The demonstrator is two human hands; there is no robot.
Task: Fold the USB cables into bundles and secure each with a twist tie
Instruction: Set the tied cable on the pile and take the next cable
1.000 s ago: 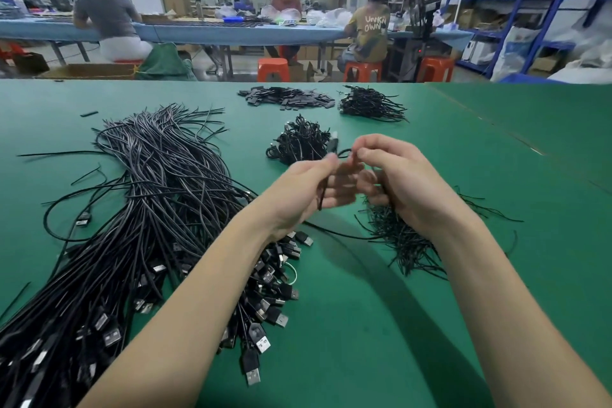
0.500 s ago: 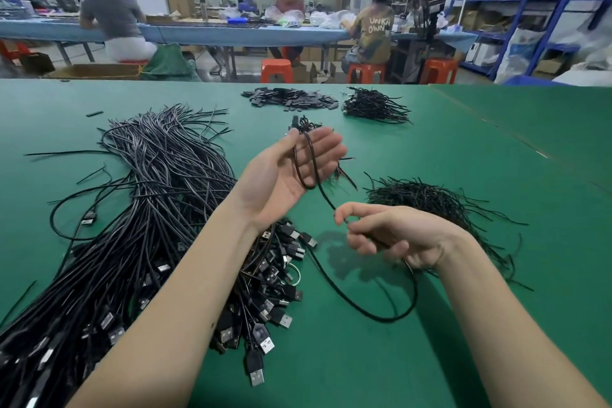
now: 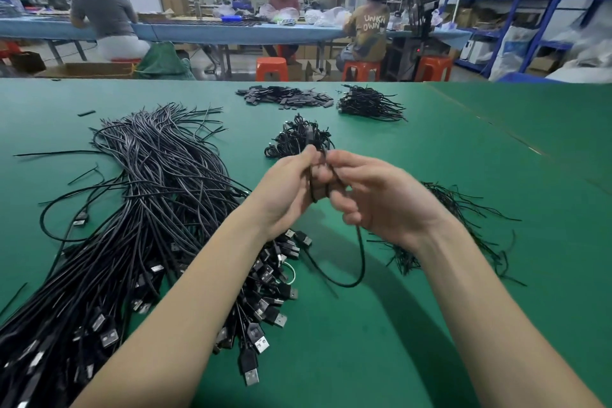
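Note:
My left hand (image 3: pixel 286 189) and my right hand (image 3: pixel 381 202) meet above the green table (image 3: pixel 397 325), both gripping one black USB cable (image 3: pixel 361 262). Its coils run between my fingers, and a loose loop hangs down from my right hand to the table. A big heap of loose USB cables (image 3: pixel 139 225) lies at the left, plugs toward me. Black twist ties (image 3: pixel 463 209) are spread under my right wrist. Finished bundles (image 3: pixel 298 141) are piled just beyond my hands.
Farther back lie a pile of small black parts (image 3: pixel 284 98) and another pile of cables (image 3: pixel 371 103). People sit at a blue table (image 3: pixel 198 31) behind, with orange stools (image 3: pixel 271 68) and blue shelving (image 3: pixel 530 10) at the right.
My right hand has come up from the table to meet my left hand, drawing the cable's loop in. My left hand, earlier open with the cable across its palm, now grips the coils.

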